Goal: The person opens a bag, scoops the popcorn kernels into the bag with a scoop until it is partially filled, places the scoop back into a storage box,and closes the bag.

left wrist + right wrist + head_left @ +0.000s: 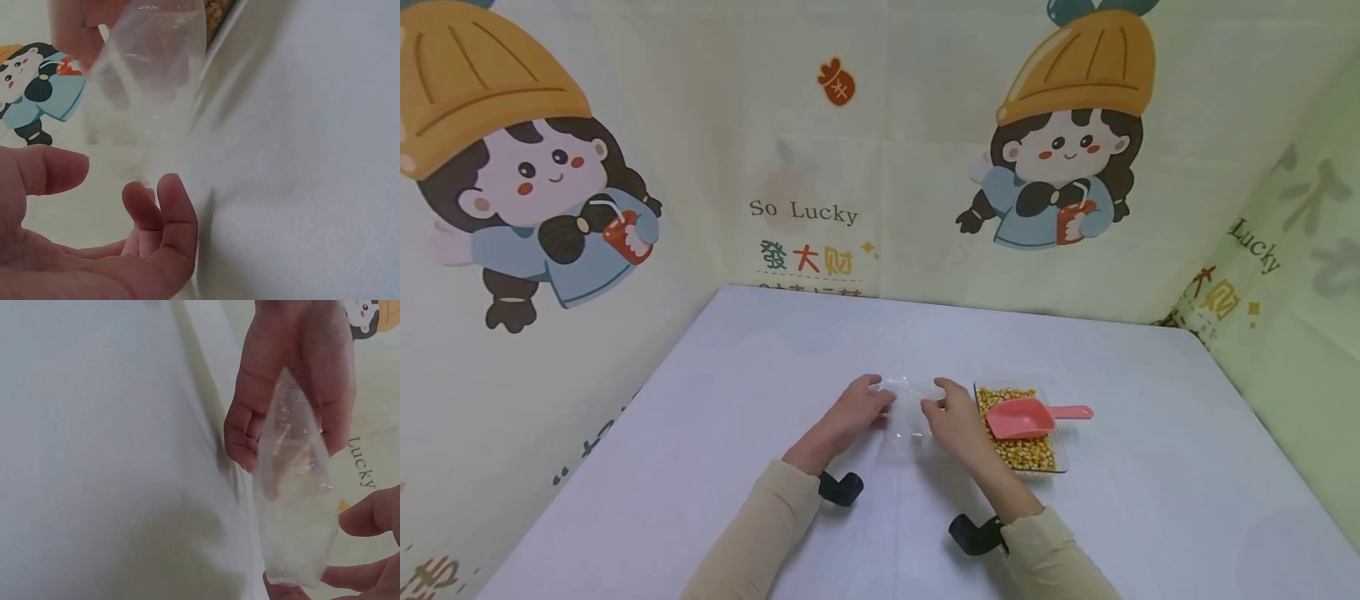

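Note:
A clear plastic bag (910, 421) stands over the table between the two hands, its sides spread apart. My left hand (856, 406) is at the bag's left side; in the left wrist view its thumb (62, 170) stays apart from the plastic while fingertips (177, 194) lie at the bag's near edge. On the other side, my right hand (958, 421) has its thumb and fingers spread around the bag (294, 531), with a fingertip (284, 590) touching its near edge. Neither hand visibly pinches the plastic. The bag holds nothing visible.
Just right of my right hand is a clear container (1062, 462) of yellow corn kernels (1026, 456). A pink scoop (1021, 419) lies on the kernels, its handle over the right rim. Printed cloth walls (925, 208) border the white table (760, 367).

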The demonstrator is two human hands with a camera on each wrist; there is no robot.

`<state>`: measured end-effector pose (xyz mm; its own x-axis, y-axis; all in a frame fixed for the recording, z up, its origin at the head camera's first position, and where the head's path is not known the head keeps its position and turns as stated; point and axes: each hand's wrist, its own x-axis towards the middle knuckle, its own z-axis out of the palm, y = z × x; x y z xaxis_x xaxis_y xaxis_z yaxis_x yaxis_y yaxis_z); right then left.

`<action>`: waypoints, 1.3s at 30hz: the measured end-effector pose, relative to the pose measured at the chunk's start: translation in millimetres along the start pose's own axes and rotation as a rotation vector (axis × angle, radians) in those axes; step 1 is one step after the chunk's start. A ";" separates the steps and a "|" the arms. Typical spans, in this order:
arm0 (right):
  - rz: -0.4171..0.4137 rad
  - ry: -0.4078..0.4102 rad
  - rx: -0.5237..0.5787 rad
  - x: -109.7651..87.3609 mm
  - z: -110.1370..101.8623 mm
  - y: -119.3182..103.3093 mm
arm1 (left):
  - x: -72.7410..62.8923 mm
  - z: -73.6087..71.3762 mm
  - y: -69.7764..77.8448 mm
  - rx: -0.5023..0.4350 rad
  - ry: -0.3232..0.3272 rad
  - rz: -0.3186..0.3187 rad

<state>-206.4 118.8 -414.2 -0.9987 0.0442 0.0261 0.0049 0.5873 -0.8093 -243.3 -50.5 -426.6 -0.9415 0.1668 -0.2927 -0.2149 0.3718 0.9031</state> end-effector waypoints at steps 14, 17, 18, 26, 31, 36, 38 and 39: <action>0.019 0.014 0.083 -2.4 -6.6 -3.9 | -7.9 -0.3 12.2 -0.090 -0.071 0.051; 0.013 0.015 0.137 -1.7 -9.4 -4.4 | -8.0 -0.1 11.2 -0.137 -0.070 0.066; 0.011 0.014 0.159 -1.3 -10.2 -4.4 | -7.8 -0.1 10.7 -0.153 -0.073 0.078; 0.027 0.021 0.311 2.2 -14.0 -4.8 | -10.1 -2.3 13.8 -0.217 -0.116 0.151; 0.037 0.021 0.363 3.5 -18.5 -7.0 | -11.9 -3.9 17.0 -0.226 -0.134 0.206; 0.048 0.018 0.370 1.9 -24.2 -10.2 | -16.3 -5.5 20.2 -0.217 -0.156 0.251; 0.045 0.013 0.394 0.7 -26.5 -11.0 | -18.8 -6.1 23.0 -0.223 -0.165 0.266; 0.045 0.010 0.408 -0.1 -27.5 -11.4 | -19.9 -6.7 24.7 -0.221 -0.166 0.272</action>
<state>-205.0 134.3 -388.8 -0.9974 0.0715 -0.0107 0.0260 0.2164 -0.9760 -231.7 -50.7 -396.3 -0.9208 0.3847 -0.0641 -0.0312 0.0911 0.9954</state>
